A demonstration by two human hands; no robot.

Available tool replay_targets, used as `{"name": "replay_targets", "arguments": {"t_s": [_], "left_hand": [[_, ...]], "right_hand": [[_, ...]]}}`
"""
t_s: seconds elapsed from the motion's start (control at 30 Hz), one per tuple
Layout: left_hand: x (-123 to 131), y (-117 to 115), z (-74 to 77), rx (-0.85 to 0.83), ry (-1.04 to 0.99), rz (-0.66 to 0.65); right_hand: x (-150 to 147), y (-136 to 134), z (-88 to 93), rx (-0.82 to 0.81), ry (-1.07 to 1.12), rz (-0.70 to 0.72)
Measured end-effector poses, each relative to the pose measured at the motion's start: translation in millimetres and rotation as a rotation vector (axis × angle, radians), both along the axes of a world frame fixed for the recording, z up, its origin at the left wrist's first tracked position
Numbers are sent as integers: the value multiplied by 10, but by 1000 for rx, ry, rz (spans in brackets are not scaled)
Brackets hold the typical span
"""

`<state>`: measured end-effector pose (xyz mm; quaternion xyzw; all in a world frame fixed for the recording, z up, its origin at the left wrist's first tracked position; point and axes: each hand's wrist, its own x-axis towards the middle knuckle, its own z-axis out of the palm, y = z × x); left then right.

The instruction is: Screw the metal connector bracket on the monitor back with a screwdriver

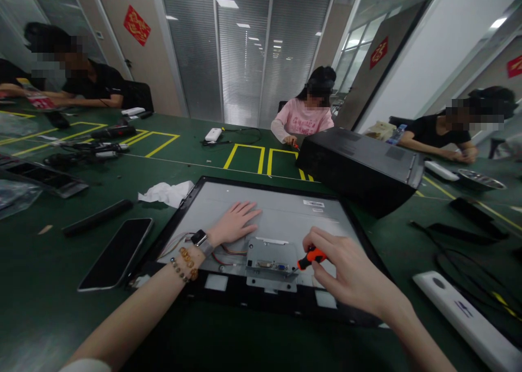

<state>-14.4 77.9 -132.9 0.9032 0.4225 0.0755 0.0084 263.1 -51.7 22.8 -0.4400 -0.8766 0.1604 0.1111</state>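
Note:
A flat monitor panel [281, 203] lies back side up before me, its metal back framed in black. My left hand [234, 223] rests flat on that metal with fingers spread. In my right hand [342, 263] is a screwdriver [312, 258] with an orange and black handle, gripped by thumb and fingers. Its tip points down-left at the right side of a metal bracket [271, 258] carrying video ports; whether it touches a screw I cannot tell. Thin coloured wires [228, 251] run out from the bracket's left side.
Left of the panel lie a smartphone [116, 255], a black bar [98, 218] and crumpled tissue [167, 193]. A large black casing [362, 165] stands behind right. A white bar-shaped device [465, 312] and black cables [444, 252] lie right. Several people sit around the green table [191, 143].

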Motion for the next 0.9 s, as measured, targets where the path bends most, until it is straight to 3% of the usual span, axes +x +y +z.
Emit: {"name": "replay_targets", "arguments": {"t_s": [0.63,0.9], "left_hand": [[-24,29,-3,-9,1,-29],[-38,41,-33,4,-26,-38]], "right_hand": [[43,67,-164,215,-79,-24],[26,70,-159,198,-56,-24]]}}
